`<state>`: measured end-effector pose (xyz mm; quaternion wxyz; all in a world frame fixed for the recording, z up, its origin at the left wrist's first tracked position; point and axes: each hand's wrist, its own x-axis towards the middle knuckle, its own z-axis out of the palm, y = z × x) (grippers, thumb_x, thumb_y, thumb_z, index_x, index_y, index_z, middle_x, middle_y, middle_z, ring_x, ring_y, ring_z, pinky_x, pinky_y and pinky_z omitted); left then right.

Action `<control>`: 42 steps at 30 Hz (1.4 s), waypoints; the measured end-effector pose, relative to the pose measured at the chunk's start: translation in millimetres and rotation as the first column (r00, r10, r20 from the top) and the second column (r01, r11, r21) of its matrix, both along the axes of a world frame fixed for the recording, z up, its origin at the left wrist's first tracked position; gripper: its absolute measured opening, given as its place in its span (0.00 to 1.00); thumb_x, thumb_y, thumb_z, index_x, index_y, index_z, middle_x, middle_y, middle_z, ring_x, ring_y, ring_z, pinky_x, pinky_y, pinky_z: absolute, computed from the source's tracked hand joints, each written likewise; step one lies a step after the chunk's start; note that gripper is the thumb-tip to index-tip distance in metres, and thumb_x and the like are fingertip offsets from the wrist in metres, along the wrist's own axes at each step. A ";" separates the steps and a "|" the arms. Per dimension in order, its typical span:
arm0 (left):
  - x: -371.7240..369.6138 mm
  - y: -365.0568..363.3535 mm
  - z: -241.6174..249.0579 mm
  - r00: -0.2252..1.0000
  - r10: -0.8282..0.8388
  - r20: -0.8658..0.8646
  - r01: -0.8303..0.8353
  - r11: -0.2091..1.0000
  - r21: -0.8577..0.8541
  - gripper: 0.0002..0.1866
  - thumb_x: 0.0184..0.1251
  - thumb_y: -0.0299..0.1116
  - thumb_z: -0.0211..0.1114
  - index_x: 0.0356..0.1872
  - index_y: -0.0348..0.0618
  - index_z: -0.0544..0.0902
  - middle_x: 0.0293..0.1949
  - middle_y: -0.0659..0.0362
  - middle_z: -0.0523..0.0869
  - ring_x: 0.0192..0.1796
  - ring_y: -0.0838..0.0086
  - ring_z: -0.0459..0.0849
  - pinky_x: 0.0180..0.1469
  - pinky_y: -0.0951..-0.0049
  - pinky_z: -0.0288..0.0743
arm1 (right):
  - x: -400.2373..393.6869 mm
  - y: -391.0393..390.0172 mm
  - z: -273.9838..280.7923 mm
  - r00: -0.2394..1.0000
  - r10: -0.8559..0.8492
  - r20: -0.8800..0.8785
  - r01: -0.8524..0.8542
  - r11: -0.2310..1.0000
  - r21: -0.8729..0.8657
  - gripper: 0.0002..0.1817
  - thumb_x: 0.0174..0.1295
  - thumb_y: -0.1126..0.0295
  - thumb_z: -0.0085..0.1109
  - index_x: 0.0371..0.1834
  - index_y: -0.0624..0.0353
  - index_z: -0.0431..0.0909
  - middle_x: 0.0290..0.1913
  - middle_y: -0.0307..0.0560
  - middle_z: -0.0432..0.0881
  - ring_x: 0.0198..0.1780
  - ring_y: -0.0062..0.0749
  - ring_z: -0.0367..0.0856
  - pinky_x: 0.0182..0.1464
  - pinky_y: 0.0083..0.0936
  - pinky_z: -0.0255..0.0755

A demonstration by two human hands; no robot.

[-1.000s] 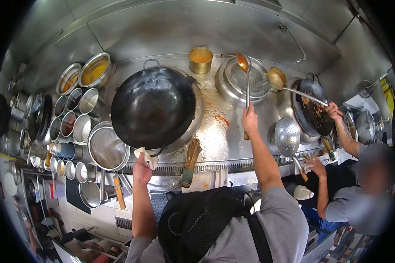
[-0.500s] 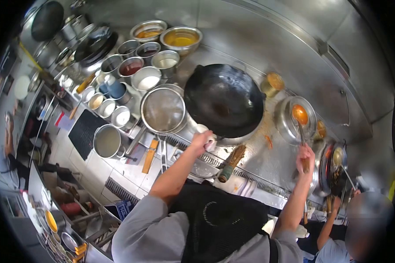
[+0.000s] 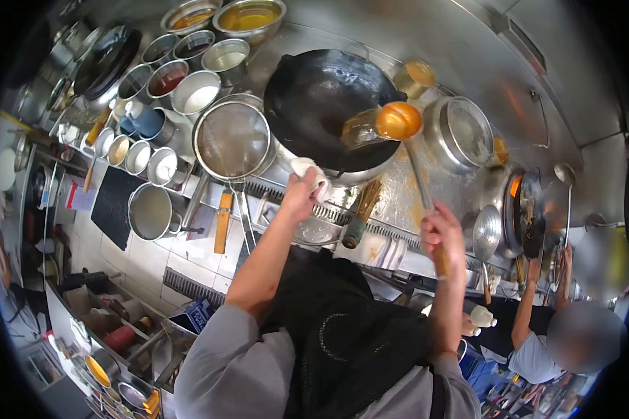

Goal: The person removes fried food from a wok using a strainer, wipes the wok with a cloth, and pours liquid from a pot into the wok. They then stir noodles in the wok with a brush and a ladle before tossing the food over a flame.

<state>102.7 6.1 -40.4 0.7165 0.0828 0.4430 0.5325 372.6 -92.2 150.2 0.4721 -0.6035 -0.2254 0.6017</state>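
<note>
Ladle point(image 3: 399, 121) now over wok point(image 3: 314, 101), liquid point(image 3: 361, 130) at its lip

The folded off-white cloth point(image 3: 306, 167) in the left hand point(image 3: 300, 195) hides part of the near rim of the wide black iron wok point(image 3: 314, 105). The long-handled metal ladle point(image 3: 419, 174) blocks some of its right edge, beside a blurred amber streak point(image 3: 360, 133). The right hand point(image 3: 442, 232) covers some of the ladle's wooden grip point(image 3: 441, 262). A co-worker's head point(image 3: 586, 337) is blurred out.

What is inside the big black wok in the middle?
Inside the wok, liquid from the ladle shows against its dark surface; what lies directly behind the ladle is covered.
</note>
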 end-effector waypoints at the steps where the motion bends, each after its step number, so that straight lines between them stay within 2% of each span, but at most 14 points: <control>1: -3.0 0.0 -7.6 1.000 -0.011 0.021 0.010 0.999 0.031 0.16 0.77 0.34 0.55 0.57 0.35 0.69 0.48 0.53 0.81 0.46 0.65 0.84 0.49 0.62 0.83 | 4.9 -0.5 -18.6 0.993 0.059 0.099 -0.059 0.998 -0.001 0.25 0.66 0.73 0.55 0.67 0.54 0.66 0.26 0.35 0.71 0.16 0.13 0.64 0.16 0.15 0.59; 3: -9.1 2.5 -18.8 0.996 -0.057 0.062 0.052 0.995 0.090 0.16 0.78 0.34 0.54 0.58 0.35 0.69 0.49 0.51 0.82 0.48 0.61 0.85 0.51 0.57 0.83 | 19.2 0.5 -62.1 0.976 0.096 0.193 -0.100 0.995 0.009 0.28 0.65 0.73 0.56 0.70 0.53 0.65 0.25 0.35 0.72 0.17 0.14 0.64 0.16 0.17 0.60; 5: -10.2 4.0 -14.6 0.994 -0.090 0.060 0.082 0.989 0.121 0.15 0.77 0.34 0.55 0.57 0.38 0.70 0.48 0.54 0.81 0.47 0.64 0.84 0.50 0.60 0.83 | 32.9 6.4 -93.5 0.674 0.204 0.710 -0.320 0.947 0.032 0.35 0.66 0.71 0.56 0.76 0.61 0.56 0.25 0.41 0.78 0.19 0.23 0.72 0.23 0.25 0.70; 8: -7.2 3.0 -6.1 0.996 -0.089 0.018 0.088 0.993 0.074 0.14 0.77 0.34 0.57 0.56 0.41 0.71 0.48 0.57 0.81 0.47 0.69 0.83 0.48 0.64 0.82 | 52.8 15.3 -116.7 0.608 0.079 0.790 -0.311 0.939 0.145 0.32 0.66 0.71 0.56 0.75 0.57 0.61 0.34 0.49 0.85 0.27 0.31 0.80 0.35 0.30 0.76; 14: -18.1 -13.3 -9.0 0.981 -0.193 0.003 0.183 0.933 0.311 0.13 0.76 0.37 0.56 0.54 0.44 0.73 0.45 0.54 0.83 0.45 0.62 0.85 0.50 0.56 0.82 | 74.9 59.2 -112.3 0.531 -0.374 0.760 -0.332 0.734 0.593 0.32 0.66 0.70 0.59 0.74 0.56 0.63 0.38 0.45 0.82 0.31 0.24 0.77 0.36 0.28 0.74; 22: -20.2 -34.8 11.8 0.997 -0.066 0.028 0.063 0.993 0.102 0.16 0.76 0.43 0.55 0.53 0.43 0.75 0.46 0.53 0.83 0.46 0.58 0.85 0.48 0.59 0.82 | 118.2 78.5 -122.6 0.579 -0.345 0.739 -0.139 0.851 0.506 0.31 0.67 0.68 0.58 0.74 0.55 0.63 0.32 0.42 0.80 0.28 0.21 0.73 0.33 0.26 0.72; 24: -22.9 -37.3 4.5 0.995 -0.098 0.012 0.096 0.985 0.140 0.18 0.77 0.46 0.52 0.55 0.43 0.74 0.47 0.51 0.83 0.47 0.55 0.85 0.48 0.59 0.81 | 121.7 76.3 -118.4 0.730 -0.232 0.643 -0.073 0.909 0.411 0.33 0.67 0.70 0.57 0.75 0.59 0.60 0.65 0.64 0.73 0.67 0.48 0.73 0.65 0.35 0.68; 25: -22.4 -38.5 6.0 0.996 -0.090 0.026 0.086 0.989 0.122 0.19 0.78 0.46 0.51 0.55 0.42 0.74 0.47 0.51 0.83 0.47 0.55 0.85 0.48 0.59 0.81 | 123.4 76.0 -119.7 0.730 -0.234 0.642 -0.070 0.909 0.411 0.33 0.67 0.70 0.57 0.75 0.59 0.60 0.65 0.64 0.73 0.67 0.48 0.73 0.65 0.35 0.68; 28: -20.0 -39.8 10.3 0.996 -0.075 0.046 0.070 0.992 0.105 0.21 0.79 0.47 0.48 0.58 0.40 0.73 0.48 0.49 0.83 0.48 0.54 0.84 0.49 0.57 0.81 | 122.7 74.9 -113.8 0.690 -0.250 0.680 -0.101 0.896 0.432 0.32 0.67 0.70 0.57 0.75 0.59 0.60 0.64 0.64 0.75 0.64 0.45 0.76 0.64 0.33 0.69; 31: -21.9 -36.1 4.1 0.999 -0.044 0.014 0.042 0.990 0.133 0.22 0.79 0.47 0.47 0.59 0.40 0.71 0.51 0.49 0.82 0.49 0.54 0.84 0.50 0.55 0.80 | 113.9 71.2 -91.4 0.783 -0.032 0.621 -0.048 0.993 0.112 0.33 0.67 0.69 0.58 0.75 0.58 0.60 0.53 0.64 0.82 0.53 0.42 0.82 0.57 0.32 0.73; 33: -28.5 -30.1 -8.1 0.982 -0.165 0.088 0.138 0.956 0.259 0.23 0.80 0.49 0.45 0.62 0.41 0.69 0.53 0.50 0.80 0.51 0.54 0.83 0.52 0.52 0.79 | 114.8 71.5 -108.5 0.722 -0.198 0.663 -0.101 0.918 0.383 0.33 0.68 0.68 0.58 0.76 0.53 0.60 0.24 0.39 0.76 0.20 0.22 0.71 0.23 0.25 0.69; 36: -21.0 -27.5 -0.4 0.980 -0.157 0.119 0.121 0.957 0.265 0.25 0.80 0.51 0.44 0.64 0.42 0.68 0.55 0.50 0.80 0.53 0.55 0.82 0.55 0.52 0.78 | 116.6 77.0 -130.8 0.758 -0.264 0.597 -0.050 0.888 0.457 0.32 0.68 0.69 0.58 0.75 0.53 0.61 0.27 0.40 0.79 0.21 0.17 0.71 0.24 0.23 0.68; 40: -15.7 -25.6 -6.2 0.988 -0.132 0.076 0.108 0.960 0.260 0.24 0.79 0.50 0.46 0.66 0.46 0.67 0.58 0.54 0.78 0.60 0.60 0.79 0.63 0.51 0.73 | 127.0 79.5 -122.4 0.631 -0.248 0.735 -0.053 0.931 0.360 0.29 0.67 0.68 0.59 0.71 0.62 0.66 0.51 0.58 0.84 0.52 0.34 0.82 0.54 0.30 0.75; 42: 0.4 -20.0 12.7 0.998 -0.002 0.059 -0.005 0.994 0.113 0.23 0.80 0.49 0.47 0.63 0.44 0.69 0.53 0.55 0.80 0.54 0.63 0.81 0.59 0.56 0.76 | 143.0 87.5 -124.5 0.530 -0.287 0.798 -0.092 0.916 0.390 0.30 0.67 0.66 0.57 0.71 0.63 0.65 0.56 0.65 0.81 0.57 0.49 0.83 0.54 0.35 0.76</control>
